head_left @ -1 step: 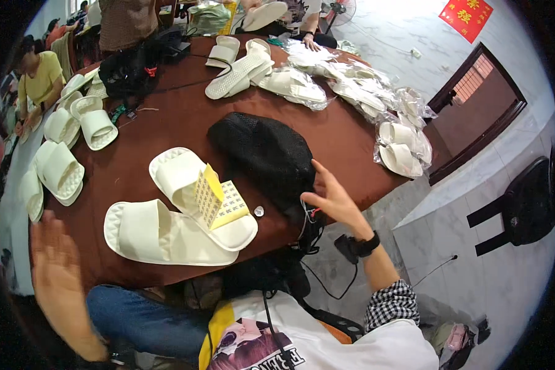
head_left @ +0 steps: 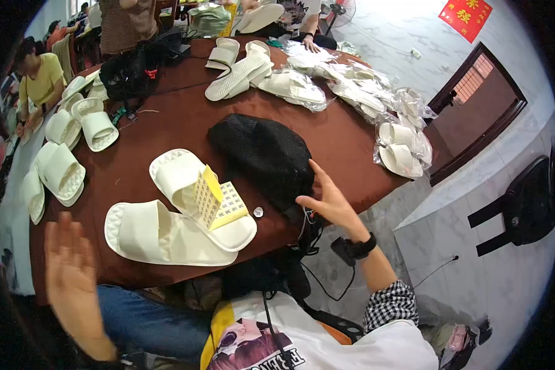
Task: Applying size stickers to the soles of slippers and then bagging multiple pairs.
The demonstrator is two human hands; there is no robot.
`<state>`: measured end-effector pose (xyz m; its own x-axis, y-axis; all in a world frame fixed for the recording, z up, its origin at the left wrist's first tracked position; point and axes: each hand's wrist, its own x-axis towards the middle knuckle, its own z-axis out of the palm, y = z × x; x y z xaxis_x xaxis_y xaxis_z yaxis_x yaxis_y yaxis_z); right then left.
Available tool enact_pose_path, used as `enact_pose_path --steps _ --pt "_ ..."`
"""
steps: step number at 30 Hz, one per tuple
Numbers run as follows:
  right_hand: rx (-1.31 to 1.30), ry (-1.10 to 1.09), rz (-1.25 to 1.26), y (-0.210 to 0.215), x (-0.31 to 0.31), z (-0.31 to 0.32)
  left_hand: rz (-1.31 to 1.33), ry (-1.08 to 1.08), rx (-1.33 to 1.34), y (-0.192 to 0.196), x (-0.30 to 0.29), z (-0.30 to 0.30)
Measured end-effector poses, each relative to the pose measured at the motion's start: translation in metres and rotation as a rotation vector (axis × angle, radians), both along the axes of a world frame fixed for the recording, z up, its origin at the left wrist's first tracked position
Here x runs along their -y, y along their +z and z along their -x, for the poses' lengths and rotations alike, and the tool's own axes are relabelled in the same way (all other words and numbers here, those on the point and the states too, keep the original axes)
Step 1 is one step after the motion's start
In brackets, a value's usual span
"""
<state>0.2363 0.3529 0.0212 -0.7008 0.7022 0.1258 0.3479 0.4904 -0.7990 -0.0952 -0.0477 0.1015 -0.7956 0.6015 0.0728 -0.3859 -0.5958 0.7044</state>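
Two white slippers lie in front of me on the brown-covered table, the farther slipper (head_left: 177, 176) with its front part resting over the nearer slipper (head_left: 135, 231). A folded sheet of yellow stickers (head_left: 231, 206) sits on the farther one. Left of the pair, at the table's near edge, my left hand (head_left: 73, 277) is raised with fingers stretched out and holds nothing. My right hand (head_left: 333, 200) has its fingers apart at the right end of a black mesh item (head_left: 262, 157), perhaps a cap; whether the fingertips touch it I cannot tell. A small crumpled whitish bit (head_left: 258, 212) lies beside the slippers.
More white slippers (head_left: 61, 169) line the left side of the table. Slippers in clear bags (head_left: 357, 92) are heaped at the far right, beside loose slippers (head_left: 237, 74). A dark cable (head_left: 191, 83) crosses the back. Other people (head_left: 42, 80) sit or stand beyond; a black chair (head_left: 524, 203) stands right.
My left hand has shifted a little to the right, toward the slippers. My right hand has moved very slightly left. The slippers and sticker sheet stay in place.
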Motion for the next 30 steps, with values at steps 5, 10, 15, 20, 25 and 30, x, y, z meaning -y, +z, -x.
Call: enact_pose_path --steps 5,10,15,20,25,30 --pt "0.051 -0.054 -0.243 -0.009 0.007 0.018 0.22 -0.109 0.016 -0.022 -0.062 -0.068" --pt "-0.001 -0.076 -0.322 -0.002 -0.01 0.014 0.687 0.028 -0.855 -0.026 -0.066 -0.081" --pt "0.155 -0.108 -0.546 0.014 0.012 0.012 1.018 0.266 -1.317 -0.04 -0.068 -0.087" --pt "-0.021 0.201 -0.367 0.044 0.063 0.037 1.119 0.283 -1.385 -0.06 -0.072 -0.096" --pt "-0.12 0.48 -0.385 0.042 0.114 0.085 1.201 0.309 -1.523 -0.069 -0.067 -0.094" --pt "0.035 0.404 -0.416 0.027 0.131 0.109 1.22 0.277 -1.553 -0.076 -0.063 -0.087"
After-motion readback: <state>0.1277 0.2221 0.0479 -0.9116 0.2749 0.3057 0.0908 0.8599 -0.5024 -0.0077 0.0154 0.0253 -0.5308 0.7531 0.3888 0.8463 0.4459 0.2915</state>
